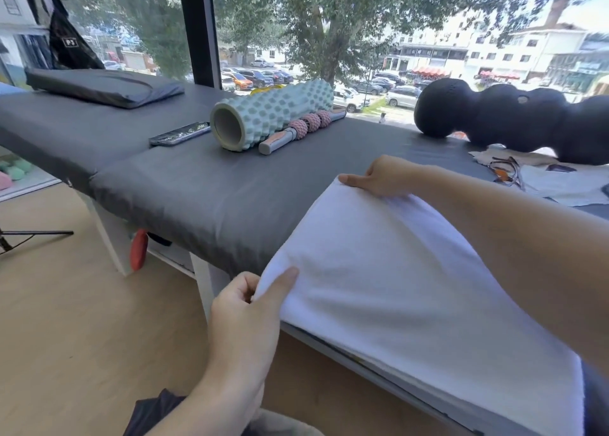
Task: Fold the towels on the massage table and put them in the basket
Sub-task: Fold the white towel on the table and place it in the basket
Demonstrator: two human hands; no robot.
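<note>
massage table — towel corners in both grips

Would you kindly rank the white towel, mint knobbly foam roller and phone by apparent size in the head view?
1. White towel, though nearest the camera.
2. Mint knobbly foam roller.
3. Phone, plainly smallest.
</note>
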